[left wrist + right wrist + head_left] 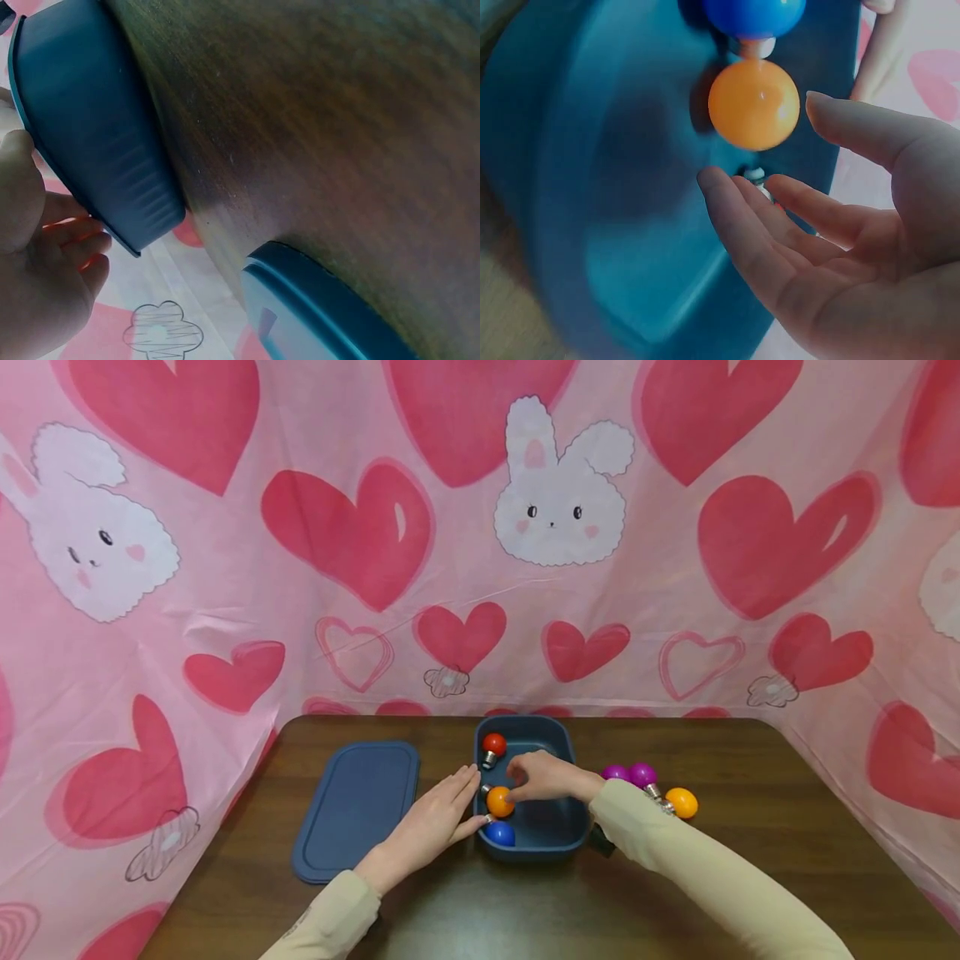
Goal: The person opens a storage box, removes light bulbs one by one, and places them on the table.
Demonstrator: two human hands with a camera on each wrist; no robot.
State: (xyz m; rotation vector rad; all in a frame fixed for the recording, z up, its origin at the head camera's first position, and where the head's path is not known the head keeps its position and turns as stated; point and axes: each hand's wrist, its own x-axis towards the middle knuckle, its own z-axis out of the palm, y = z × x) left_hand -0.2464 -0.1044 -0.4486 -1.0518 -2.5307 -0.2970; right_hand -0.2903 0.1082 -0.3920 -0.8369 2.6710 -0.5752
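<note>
Blue container (564,835) sits mid-table on the dark wood table (675,893), its lid (358,810) lying flat just to the left. Left hand (435,822) w/ fingers straight, flat against container's left outer wall; nothing grasped. Right hand (543,777) reaches into container, fingers relaxed & spread around the orange bulb (500,802) but apart from it in wrist view, so grip is released. Orange bulb lies inside container near left wall, btwn red bulb (493,746) at far corner and blue bulb (500,833) at near corner. Outside, right of container: two purple bulbs (642,774) and another orange bulb (681,802), close together.
</note>
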